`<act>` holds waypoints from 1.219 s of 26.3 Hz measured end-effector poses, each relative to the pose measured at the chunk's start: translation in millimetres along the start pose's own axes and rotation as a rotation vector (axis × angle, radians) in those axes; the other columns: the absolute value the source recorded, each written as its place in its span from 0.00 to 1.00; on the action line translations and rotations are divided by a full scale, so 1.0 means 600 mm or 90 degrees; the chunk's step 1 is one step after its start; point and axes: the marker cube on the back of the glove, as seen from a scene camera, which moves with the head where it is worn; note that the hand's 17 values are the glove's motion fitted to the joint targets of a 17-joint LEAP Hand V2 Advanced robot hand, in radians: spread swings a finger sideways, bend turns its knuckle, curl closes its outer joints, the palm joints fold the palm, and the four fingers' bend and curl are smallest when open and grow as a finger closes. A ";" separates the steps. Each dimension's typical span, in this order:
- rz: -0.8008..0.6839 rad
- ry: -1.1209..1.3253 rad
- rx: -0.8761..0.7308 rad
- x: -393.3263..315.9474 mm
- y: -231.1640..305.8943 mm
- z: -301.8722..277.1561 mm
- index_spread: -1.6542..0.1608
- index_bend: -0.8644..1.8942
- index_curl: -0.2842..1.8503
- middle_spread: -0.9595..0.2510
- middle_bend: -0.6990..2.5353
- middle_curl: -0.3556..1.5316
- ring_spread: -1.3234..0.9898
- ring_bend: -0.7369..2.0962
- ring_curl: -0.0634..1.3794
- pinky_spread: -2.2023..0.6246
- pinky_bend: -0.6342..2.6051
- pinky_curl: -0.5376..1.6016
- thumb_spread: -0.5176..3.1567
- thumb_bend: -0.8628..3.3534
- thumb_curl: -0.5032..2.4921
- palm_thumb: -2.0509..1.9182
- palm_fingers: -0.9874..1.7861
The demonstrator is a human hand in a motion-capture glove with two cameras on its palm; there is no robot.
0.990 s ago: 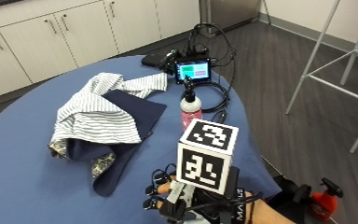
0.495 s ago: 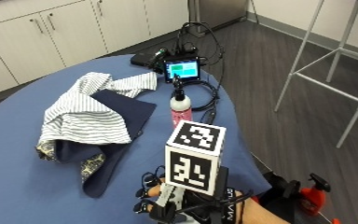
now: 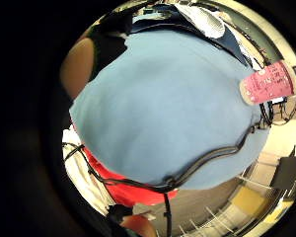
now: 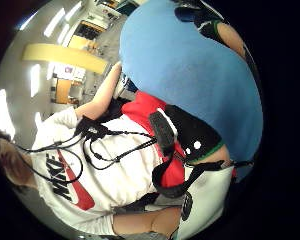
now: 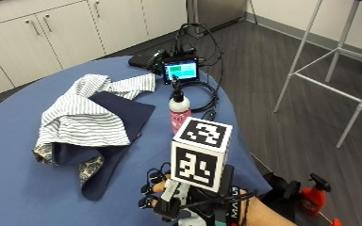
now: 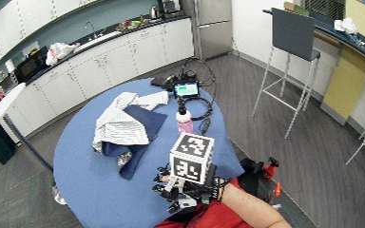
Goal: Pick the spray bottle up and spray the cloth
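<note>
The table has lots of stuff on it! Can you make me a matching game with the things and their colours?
Things:
1. spray bottle
2. striped cloth
3. table
4. small screen

Colours:
A. blue
B. glowing green
C. pink with a black top
D. white and grey stripes

Pairs: 1-C, 2-D, 3-A, 4-B

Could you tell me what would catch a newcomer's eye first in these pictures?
Most striking is the round blue table carrying a heap of cloth, striped white over navy, on its far side. Beside the heap stands a pink spray bottle, upright and untouched, with a small lit screen and cables behind it. The gloved right hand is over the near edge, apart from both.
</note>
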 end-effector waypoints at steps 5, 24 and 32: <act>0.030 -0.011 0.025 0.024 0.014 -0.007 0.72 0.40 0.29 0.77 0.29 0.34 0.60 0.32 0.16 0.86 0.26 0.37 0.45 0.24 0.24 0.65 0.56; 0.384 -0.270 0.494 0.292 0.044 -0.043 0.73 0.33 0.26 0.74 0.30 0.37 0.57 0.39 0.23 0.82 0.29 0.40 0.45 0.22 0.25 0.68 0.65; 0.439 -0.571 0.490 0.354 -0.019 0.051 0.73 0.32 0.22 0.75 0.32 0.39 0.57 0.38 0.26 0.82 0.33 0.43 0.43 0.20 0.26 0.68 0.58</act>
